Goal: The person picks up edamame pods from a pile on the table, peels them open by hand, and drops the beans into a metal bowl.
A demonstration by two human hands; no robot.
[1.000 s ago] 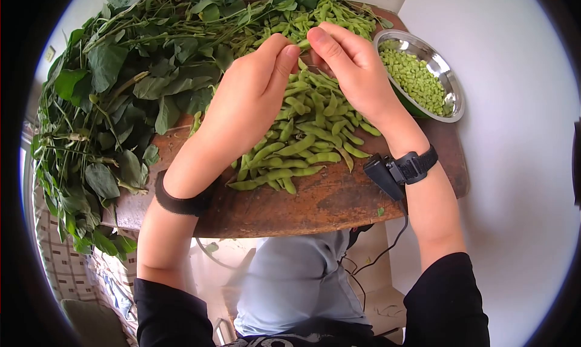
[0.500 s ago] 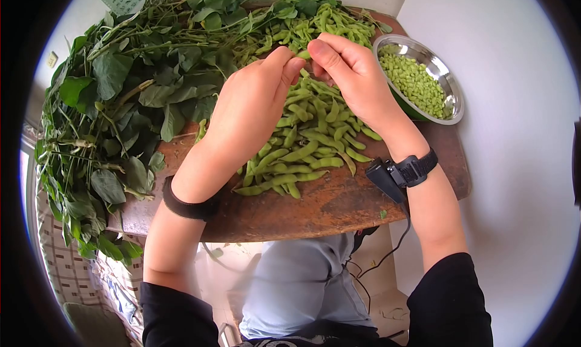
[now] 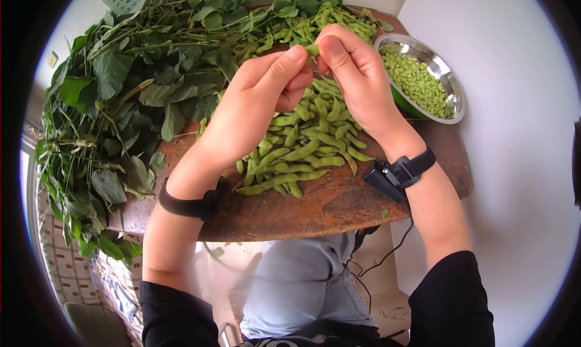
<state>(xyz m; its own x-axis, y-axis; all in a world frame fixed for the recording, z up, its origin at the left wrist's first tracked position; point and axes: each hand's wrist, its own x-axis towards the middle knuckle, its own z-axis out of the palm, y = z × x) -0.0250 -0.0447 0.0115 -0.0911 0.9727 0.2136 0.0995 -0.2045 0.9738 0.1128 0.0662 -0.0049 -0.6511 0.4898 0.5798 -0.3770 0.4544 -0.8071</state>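
Observation:
Between my two hands is a green soybean pod (image 3: 311, 50), held up over the pile. My left hand (image 3: 266, 84) pinches one end with thumb and fingers. At the other end, the closed fingers of my right hand (image 3: 354, 68) grip it and cover part of it. Below lies a heap of soybean pods (image 3: 302, 150) on the wooden table. To the right of my right hand, a tilted metal bowl (image 3: 457, 99) holds shelled green beans (image 3: 414, 81).
Leafy soybean stalks (image 3: 115, 117) cover the left and back of the wooden table (image 3: 290, 217) and hang over its left edge. More pods (image 3: 336, 26) lie at the back. A white wall (image 3: 514, 165) stands to the right. A cable (image 3: 396, 247) hangs from my right wrist device.
My left hand has turned, showing more of its thumb and curled fingers. Both hands have shifted slightly upward, still with the pod between them.

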